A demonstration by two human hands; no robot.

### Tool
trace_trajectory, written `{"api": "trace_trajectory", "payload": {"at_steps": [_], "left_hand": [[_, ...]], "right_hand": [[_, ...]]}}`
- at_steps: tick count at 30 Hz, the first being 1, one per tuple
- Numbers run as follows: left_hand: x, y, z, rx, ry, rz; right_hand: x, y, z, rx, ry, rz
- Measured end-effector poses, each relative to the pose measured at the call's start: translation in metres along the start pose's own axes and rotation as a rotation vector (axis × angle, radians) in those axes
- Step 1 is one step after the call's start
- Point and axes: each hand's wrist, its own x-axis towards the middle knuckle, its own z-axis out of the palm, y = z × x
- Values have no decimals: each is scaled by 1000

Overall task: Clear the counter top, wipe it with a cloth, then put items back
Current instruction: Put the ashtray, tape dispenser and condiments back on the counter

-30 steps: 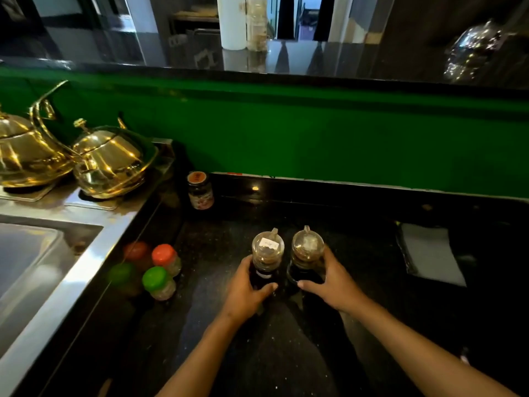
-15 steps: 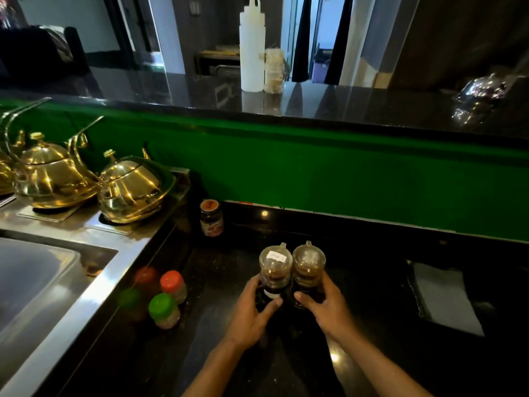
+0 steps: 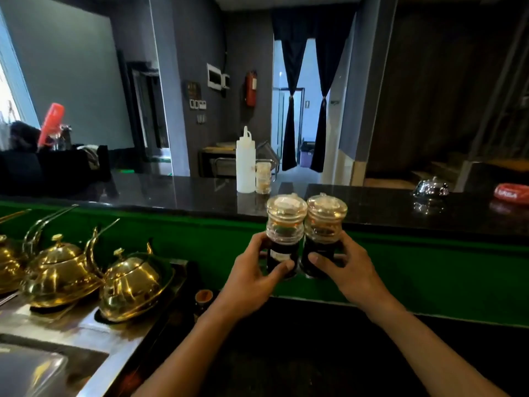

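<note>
Two glass condiment jars with clear domed lids and dark contents are held up side by side, touching, in front of the green wall. My left hand (image 3: 254, 270) grips the left jar (image 3: 284, 227) around its dark lower part. My right hand (image 3: 343, 267) grips the right jar (image 3: 325, 224) the same way. Both jars are upright and level with the edge of the upper black ledge (image 3: 400, 213). The lower black counter (image 3: 300, 353) lies beneath my forearms. A small jar with an orange lid (image 3: 203, 298) stands at its back left, partly hidden by my left arm.
Several golden kettles (image 3: 131, 287) sit on the steel unit (image 3: 86, 333) at left, beside a sink basin (image 3: 31, 368). On the upper ledge stand a white squeeze bottle (image 3: 245, 161), a small stacked container (image 3: 263, 177), a silver dome (image 3: 430, 187) and a red object (image 3: 512, 191).
Both hands have lifted the two jars off the lower counter, up to the height of the upper ledge. The view has tilted upward, so the colour-capped shakers and the cloth are out of sight.
</note>
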Motion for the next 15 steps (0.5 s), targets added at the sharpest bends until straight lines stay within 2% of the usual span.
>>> {"api": "trace_trajectory", "payload": {"at_steps": [4,7,15], "left_hand": [[59,34,-10,33,64,27],[100,40,-10,63,97,0],[172,-20,10,172,143,-201]], "right_hand": [[46,-33,-14,-21,69,-81],[77,-43,-15,-89,123,-73],[147,-12,3,-162,164,64]]}}
